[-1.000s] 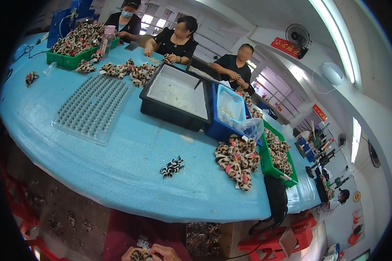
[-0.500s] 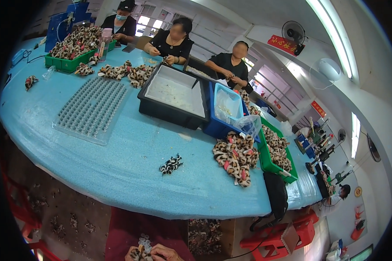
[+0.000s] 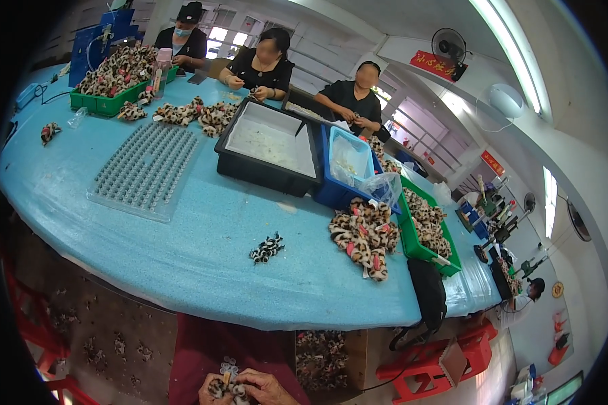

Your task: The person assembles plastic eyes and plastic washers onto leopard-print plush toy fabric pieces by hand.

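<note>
Over the dark red cloth [image 3: 203, 344] on my lap, my left hand [image 3: 208, 393] and my right hand [image 3: 265, 386] are close together at the lower edge. Both have their fingers closed on a small leopard-print plush piece [image 3: 217, 387], brown, black and cream. Part of it is covered by the fingers. Just beyond my fingertips, several small clear round plastic pieces [image 3: 229, 364] lie on the cloth. Past the table edge, a little pile of black-and-white bits [image 3: 267, 248] sits on the blue tabletop [image 3: 182, 263].
Leopard-print plush pieces [image 3: 363, 236] are heaped at the right, beside a filled green crate [image 3: 446, 260] and a black bag [image 3: 427, 297]. A clear tray of small parts [image 3: 142, 169] and a black bin [image 3: 270, 172] stand farther back. Three people work across the table.
My hands and the plush piece sit slightly higher and farther right in the picture. More of the plush shows between my fingers. The whole view has shifted a little.
</note>
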Available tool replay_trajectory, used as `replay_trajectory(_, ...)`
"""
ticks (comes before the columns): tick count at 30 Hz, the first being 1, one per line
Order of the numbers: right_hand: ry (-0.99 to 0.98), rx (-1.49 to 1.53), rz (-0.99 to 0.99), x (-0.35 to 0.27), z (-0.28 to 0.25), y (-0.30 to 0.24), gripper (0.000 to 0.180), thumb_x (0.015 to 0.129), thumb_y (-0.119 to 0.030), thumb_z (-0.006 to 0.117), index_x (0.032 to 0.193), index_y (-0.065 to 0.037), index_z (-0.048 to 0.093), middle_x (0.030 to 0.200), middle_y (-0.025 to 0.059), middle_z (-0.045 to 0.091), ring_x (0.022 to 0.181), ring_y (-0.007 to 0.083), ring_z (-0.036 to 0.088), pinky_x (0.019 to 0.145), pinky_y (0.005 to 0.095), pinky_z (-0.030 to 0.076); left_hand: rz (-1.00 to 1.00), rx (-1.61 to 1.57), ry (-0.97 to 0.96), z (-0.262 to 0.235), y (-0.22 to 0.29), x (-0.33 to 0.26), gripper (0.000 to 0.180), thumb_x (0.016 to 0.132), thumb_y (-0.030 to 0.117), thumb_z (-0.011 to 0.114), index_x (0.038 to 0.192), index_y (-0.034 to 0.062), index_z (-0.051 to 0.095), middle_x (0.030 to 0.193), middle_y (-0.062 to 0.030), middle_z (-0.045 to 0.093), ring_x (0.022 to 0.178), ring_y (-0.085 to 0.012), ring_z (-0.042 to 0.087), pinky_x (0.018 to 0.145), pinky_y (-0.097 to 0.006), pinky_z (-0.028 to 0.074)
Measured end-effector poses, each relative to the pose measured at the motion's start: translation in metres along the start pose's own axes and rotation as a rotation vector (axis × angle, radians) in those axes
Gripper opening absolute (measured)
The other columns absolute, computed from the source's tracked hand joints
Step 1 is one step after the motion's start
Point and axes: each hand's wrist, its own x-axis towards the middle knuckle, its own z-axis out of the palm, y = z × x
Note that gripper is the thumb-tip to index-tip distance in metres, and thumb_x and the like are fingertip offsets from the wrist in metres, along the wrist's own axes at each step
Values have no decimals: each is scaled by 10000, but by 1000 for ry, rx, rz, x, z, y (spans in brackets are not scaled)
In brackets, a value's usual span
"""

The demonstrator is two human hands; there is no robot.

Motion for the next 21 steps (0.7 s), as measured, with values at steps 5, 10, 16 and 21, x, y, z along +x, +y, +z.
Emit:
replay_trajectory(5, -66, -77, -4, 0, -4, 1, 171, 799, -64, 523, 936, 14, 588, 827, 140, 581, 777, 256, 582, 695, 351, 465, -103, -26, -7, 1, 24, -6, 171, 792, -11, 622, 932, 35, 535, 801, -15, 551, 742, -117, 500, 666, -261, 435)
replay_trajectory(10, -39, -41, 36, -7, 5, 9, 129, 804, -73, 514, 890, 13, 556, 786, 144, 571, 738, 271, 567, 671, 360, 455, -30, -29, -83, -4, 12, -10, 176, 792, 9, 627, 940, 37, 534, 796, -20, 556, 739, -121, 509, 665, -269, 438)
replay_trajectory(16, 36, -57, 20, -12, 7, 16, 105, 817, -75, 513, 877, 5, 548, 786, 146, 551, 734, 284, 558, 665, 365, 450, -61, 106, -60, 1, 16, -8, 159, 805, 7, 593, 951, 31, 536, 797, -21, 563, 746, -130, 520, 676, -292, 450)
replay_trajectory(21, 89, -97, -8, -8, 4, 8, 104, 820, -77, 516, 880, -1, 553, 792, 149, 544, 739, 300, 555, 665, 368, 449, -47, -35, -96, 5, 3, 2, 159, 830, 12, 550, 987, 33, 559, 800, -10, 575, 739, -138, 535, 676, -288, 461)
